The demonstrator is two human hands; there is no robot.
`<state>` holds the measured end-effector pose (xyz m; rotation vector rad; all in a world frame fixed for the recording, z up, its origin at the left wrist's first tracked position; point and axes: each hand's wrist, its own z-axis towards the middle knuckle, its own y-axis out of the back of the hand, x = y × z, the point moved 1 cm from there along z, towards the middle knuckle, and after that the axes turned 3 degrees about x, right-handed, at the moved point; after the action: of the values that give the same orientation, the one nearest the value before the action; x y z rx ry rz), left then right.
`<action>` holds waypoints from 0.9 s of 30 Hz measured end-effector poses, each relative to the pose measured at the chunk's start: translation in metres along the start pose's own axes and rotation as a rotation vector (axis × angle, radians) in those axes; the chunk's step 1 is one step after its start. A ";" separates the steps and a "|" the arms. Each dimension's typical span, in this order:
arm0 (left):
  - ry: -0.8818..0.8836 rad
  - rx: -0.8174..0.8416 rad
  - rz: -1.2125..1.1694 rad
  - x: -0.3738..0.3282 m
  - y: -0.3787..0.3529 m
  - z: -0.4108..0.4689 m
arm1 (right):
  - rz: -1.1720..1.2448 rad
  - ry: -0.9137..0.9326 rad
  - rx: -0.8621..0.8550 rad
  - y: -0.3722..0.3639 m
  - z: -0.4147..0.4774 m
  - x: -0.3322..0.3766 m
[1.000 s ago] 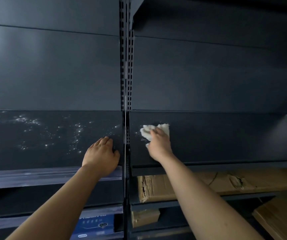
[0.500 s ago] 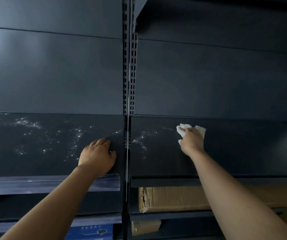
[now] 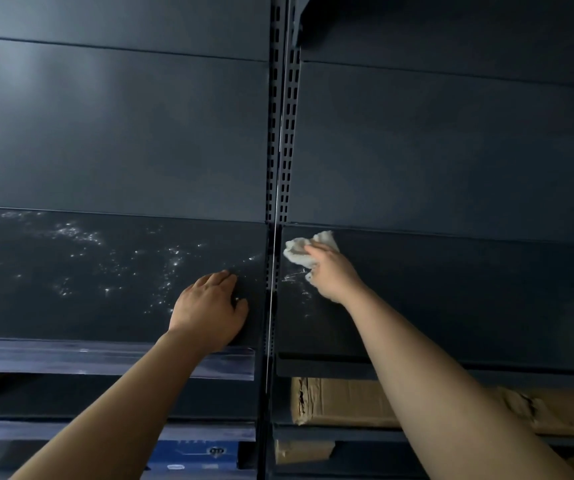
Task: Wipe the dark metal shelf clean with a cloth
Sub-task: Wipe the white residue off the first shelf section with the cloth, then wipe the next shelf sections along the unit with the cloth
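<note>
Since half a second before, the right hand (image 3: 334, 271) had swept the white cloth (image 3: 304, 251) back beside the slotted upright (image 3: 280, 133), bunched under pressing fingers. Left of that upright, the left hand (image 3: 209, 310) lay flat, fingers spread, empty. The shelf (image 3: 451, 299) right of the upright looked mostly clean; a few streaks remained near the cloth, and the left section stayed heavily speckled.
</note>
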<state>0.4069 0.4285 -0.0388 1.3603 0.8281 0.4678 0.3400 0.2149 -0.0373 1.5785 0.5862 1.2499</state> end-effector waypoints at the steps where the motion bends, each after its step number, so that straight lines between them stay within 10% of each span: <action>1: -0.001 0.001 -0.004 0.000 0.000 0.000 | 0.075 0.008 0.021 -0.006 -0.001 0.003; 7: -0.002 0.005 -0.021 0.004 -0.002 0.001 | 0.297 -0.123 -0.197 0.007 0.011 -0.029; 16: -0.001 -0.004 -0.015 0.003 -0.002 0.001 | -0.010 -0.090 0.000 -0.002 0.072 -0.016; 27: -0.018 0.002 -0.025 0.006 -0.004 0.000 | 0.187 -0.011 0.092 -0.011 0.033 0.006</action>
<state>0.4099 0.4319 -0.0440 1.3527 0.8300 0.4342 0.3743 0.2107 -0.0435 1.7485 0.5044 1.3673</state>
